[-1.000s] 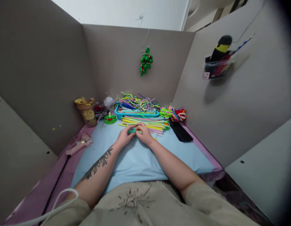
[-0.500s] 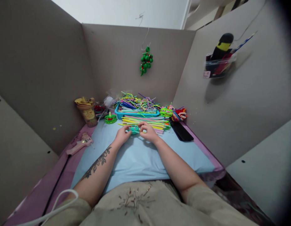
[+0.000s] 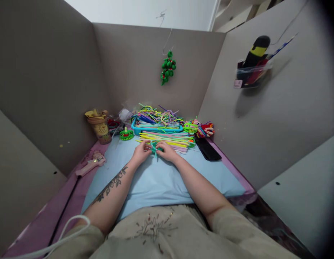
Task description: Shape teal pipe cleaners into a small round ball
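Now upright (earlier flat): teal pipe-cleaner piece (image 3: 154, 147)

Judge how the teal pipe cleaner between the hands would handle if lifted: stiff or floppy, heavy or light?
The teal pipe cleaner is bent into loops between the left hand and right hand, so it probably bends easily and keeps its shape. It looks thin and fuzzy, so likely very light and not slippery. Unlikely to roll.

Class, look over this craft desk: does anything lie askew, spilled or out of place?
Yes. Loose pipe cleaners bulge in a tangle over the rim of the blue tray, unlike the straight bundle before it. Both hands pinch a teal piece.
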Demonstrator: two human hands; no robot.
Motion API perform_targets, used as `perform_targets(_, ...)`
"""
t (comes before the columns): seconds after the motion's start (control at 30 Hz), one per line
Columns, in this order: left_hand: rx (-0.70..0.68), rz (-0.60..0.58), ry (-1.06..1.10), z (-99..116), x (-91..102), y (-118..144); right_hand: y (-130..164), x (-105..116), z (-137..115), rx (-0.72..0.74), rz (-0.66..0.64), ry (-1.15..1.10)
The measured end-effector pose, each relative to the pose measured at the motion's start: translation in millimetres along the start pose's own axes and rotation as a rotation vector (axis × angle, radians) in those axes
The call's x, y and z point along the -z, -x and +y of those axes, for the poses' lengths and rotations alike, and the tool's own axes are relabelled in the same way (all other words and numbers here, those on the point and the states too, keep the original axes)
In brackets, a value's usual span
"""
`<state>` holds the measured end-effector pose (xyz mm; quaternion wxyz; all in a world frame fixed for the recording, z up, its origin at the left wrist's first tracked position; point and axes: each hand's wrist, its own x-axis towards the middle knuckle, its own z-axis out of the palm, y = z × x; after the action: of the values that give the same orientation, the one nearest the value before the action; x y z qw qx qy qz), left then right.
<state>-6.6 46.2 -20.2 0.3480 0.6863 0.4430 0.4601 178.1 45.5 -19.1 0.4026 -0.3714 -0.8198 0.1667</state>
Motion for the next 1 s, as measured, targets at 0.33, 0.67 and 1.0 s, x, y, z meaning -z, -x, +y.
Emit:
perform_targets(0.33,-0.008,0.165,-0.308,15.6,1.5,8.9,1.2,-4.2,-10.0,-0.091,-0.061,-0.038)
perform_targets(0.67,-0.043,0.187,-0.467,23.8,1.5,14.8,1.3,-4.6,-13.3,-0.129,-0.046,-0.059)
perform_targets(1.0,-0.057,0.138,-0.4,22.0,-1.7,15.0,1.6,-3.2,-10.4,-0.155,-0.021,-0.091)
